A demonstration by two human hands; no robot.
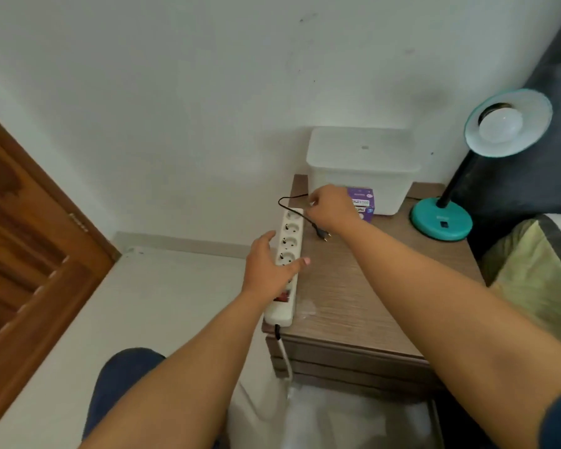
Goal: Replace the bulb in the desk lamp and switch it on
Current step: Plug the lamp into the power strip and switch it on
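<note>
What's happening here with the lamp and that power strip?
A person is getting a teal desk lamp ready to plug in. The left hand steadies a white power strip on the bedside table, while the right hand holds the lamp's black cord. Its plug hangs loose, not yet in a socket. A bulb sits in the shade, unlit.

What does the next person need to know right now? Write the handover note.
Left hand: lies open on the power strip at the nightstand's left edge, steadying it.
Right hand: pinches the lamp's black cord; the plug dangles free, in no socket.
Lamp: stands at the right, a bulb sits in its shade, unlit.
Purple bulb box: in front of the white bin.
Done, apparently: bulb fitted.
Left: push the plug into the strip, switch the lamp on.
</note>
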